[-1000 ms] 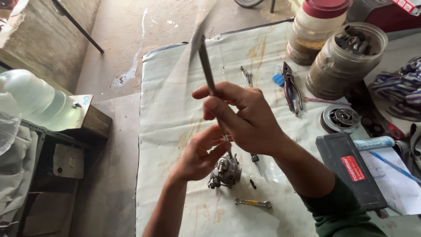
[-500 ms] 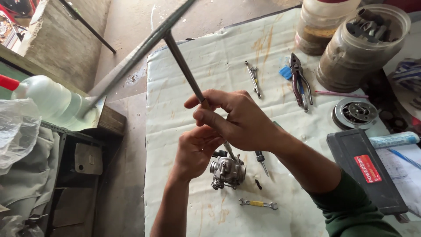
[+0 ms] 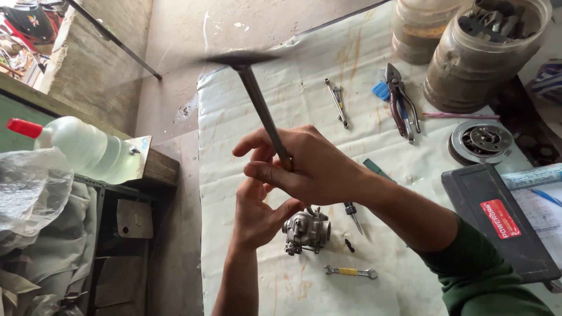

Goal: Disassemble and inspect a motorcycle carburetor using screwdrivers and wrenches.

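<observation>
My right hand [image 3: 310, 169] is wrapped around the shaft of a long T-handle driver [image 3: 257, 102] whose top bar is a spinning blur. The shaft runs down to a small grey metal carburetor [image 3: 307, 229] that stands on the white cloth. My left hand [image 3: 257, 213] steadies the carburetor from its left side, palm against it, fingers near the shaft. A small screwdriver [image 3: 353, 215] and a dark screw [image 3: 349, 246] lie just right of the carburetor.
A yellow-banded spanner [image 3: 351, 272] lies in front. Pliers [image 3: 401, 102], small wrenches [image 3: 338, 102], two plastic jars [image 3: 483, 52], a round metal part [image 3: 481, 140] and a black case [image 3: 497, 219] sit to the right. A clear bottle [image 3: 82, 149] rests on the left shelf.
The T-handle has kept turning in my right hand, its bar swung round to a new angle. Both hands stay at the carburetor; the view has shifted slightly.
</observation>
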